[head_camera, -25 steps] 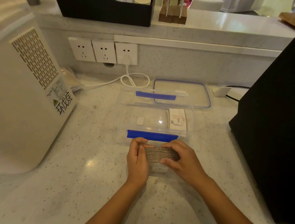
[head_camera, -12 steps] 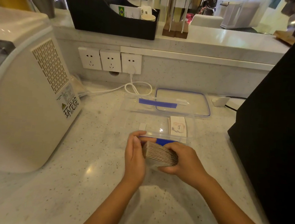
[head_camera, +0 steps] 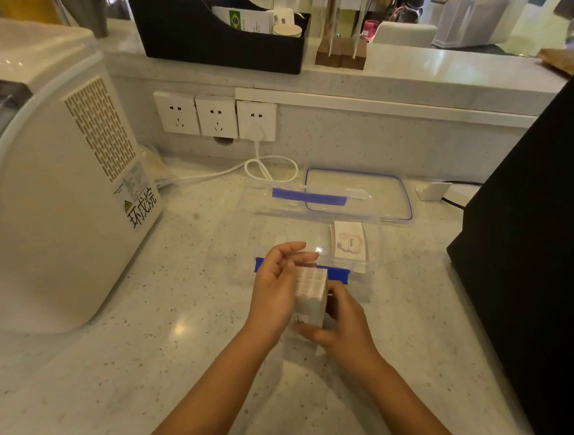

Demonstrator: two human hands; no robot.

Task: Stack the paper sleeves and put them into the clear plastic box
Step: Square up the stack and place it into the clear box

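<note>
A pale speckled counter (head_camera: pixel 103 357) is seen stretching wide, backed by a raised ledge (head_camera: pixel 428 67) and three wall sockets (head_camera: pixel 214 117). A white appliance (head_camera: pixel 51 178) is parked at the left, a black unit (head_camera: pixel 543 258) at the right. The clear box (head_camera: pixel 314 240) is set mid-counter, its lid (head_camera: pixel 359 194) laid just behind. The sleeve stack (head_camera: pixel 310 296) is held upright just before the box's near wall, pinched in the right hand (head_camera: pixel 346 321), while the left hand (head_camera: pixel 274 292) is pressed flat against its side, fingers spread.
</note>
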